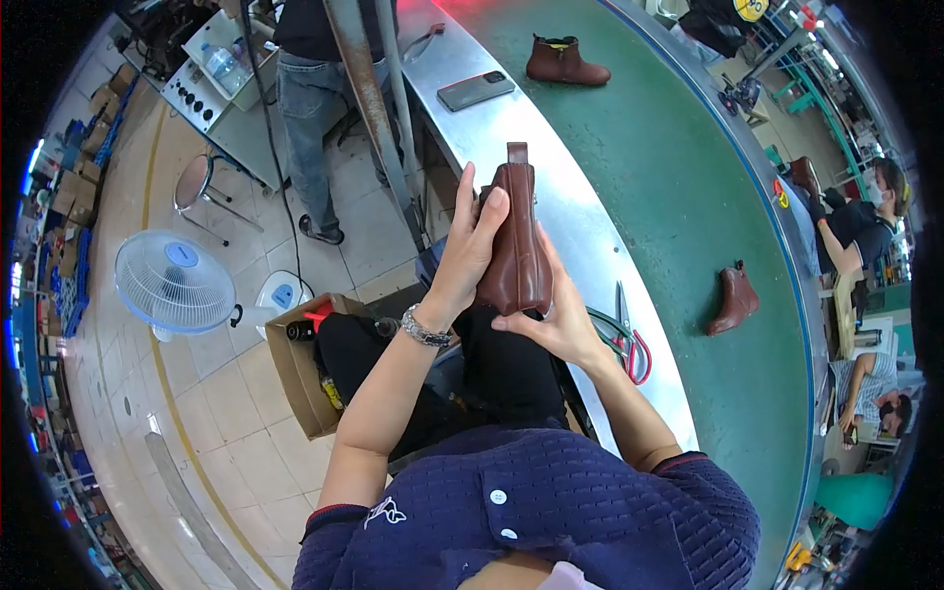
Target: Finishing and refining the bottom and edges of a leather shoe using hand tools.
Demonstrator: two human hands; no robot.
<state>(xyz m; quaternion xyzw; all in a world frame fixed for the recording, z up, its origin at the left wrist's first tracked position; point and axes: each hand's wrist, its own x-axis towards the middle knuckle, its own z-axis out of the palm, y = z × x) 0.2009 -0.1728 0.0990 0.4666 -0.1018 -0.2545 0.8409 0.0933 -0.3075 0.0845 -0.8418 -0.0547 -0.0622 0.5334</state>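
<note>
A brown leather ankle boot (pixel 519 231) is held upright in front of me, its heel side facing me and a pull tab at its top. My left hand (pixel 469 236) grips the boot's shaft from the left, thumb lying along the leather. Around the lower right side curls my right hand (pixel 560 320), its thumb near the heel edge; its other fingers are partly hidden behind the boot. On the metal ledge beside my right wrist lie scissors (pixel 637 354) with red handles.
A green conveyor belt (pixel 649 197) runs along my right, carrying one ankle boot (pixel 567 61) far off and another boot (pixel 734 298) nearer. A phone (pixel 476 90) rests on the metal ledge (pixel 551 147). To the left stand a fan (pixel 177 280) and a cardboard box (pixel 300 379). Co-workers are nearby.
</note>
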